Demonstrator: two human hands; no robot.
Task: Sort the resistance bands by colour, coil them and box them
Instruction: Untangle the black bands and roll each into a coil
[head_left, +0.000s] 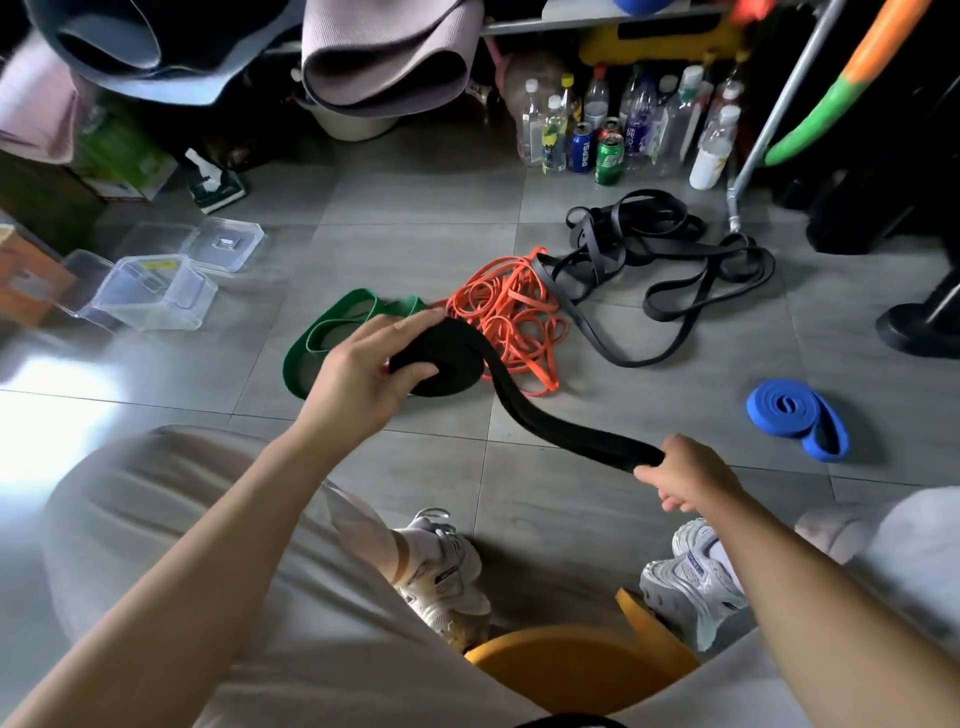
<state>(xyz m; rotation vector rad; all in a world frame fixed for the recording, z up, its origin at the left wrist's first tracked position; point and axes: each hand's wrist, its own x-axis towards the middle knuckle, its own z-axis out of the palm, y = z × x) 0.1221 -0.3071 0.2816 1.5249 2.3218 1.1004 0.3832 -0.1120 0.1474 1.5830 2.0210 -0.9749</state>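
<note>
Meanwhile, clear boxes (151, 304) sit open left of the black band (545, 423).

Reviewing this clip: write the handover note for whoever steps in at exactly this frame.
Left hand grips the coiled part of the wide black band; right hand holds its free tail.
Blue band lies coiled at right. Green band, orange tangle and thin black bands lie loose.
Clear boxes at left are open, with no band in them.
Left to do: finish this coil, separate and coil the rest, box everything.
</note>
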